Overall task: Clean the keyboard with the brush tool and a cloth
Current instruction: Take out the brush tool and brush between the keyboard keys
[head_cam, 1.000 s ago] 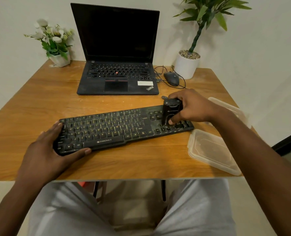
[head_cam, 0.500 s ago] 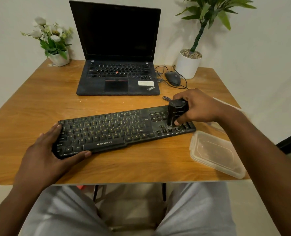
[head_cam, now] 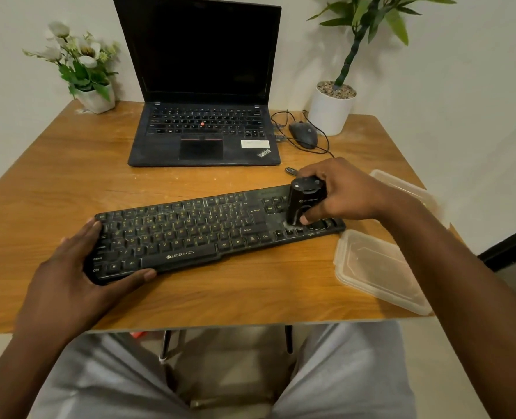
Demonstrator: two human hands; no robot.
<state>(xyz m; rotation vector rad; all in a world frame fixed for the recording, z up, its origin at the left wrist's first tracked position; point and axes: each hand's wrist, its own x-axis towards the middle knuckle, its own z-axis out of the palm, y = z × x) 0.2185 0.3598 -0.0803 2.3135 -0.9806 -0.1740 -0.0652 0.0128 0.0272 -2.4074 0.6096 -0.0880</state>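
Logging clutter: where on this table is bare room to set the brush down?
Bare wood between laptop and keyboard, and left of the laptop by the flower pot. Crowded on the right: mouse, plastic containers, right hand gripping the brush tool.

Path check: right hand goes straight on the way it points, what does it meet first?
The right hand points left, gripping the brush tool on the keyboard. Likely first: the Enter-side keys; the left hand holds the far end.

Black keyboard (head_cam: 190, 234) (yellow legends), black brush tool (head_cam: 303, 201), wood-grain table (head_cam: 69, 182).
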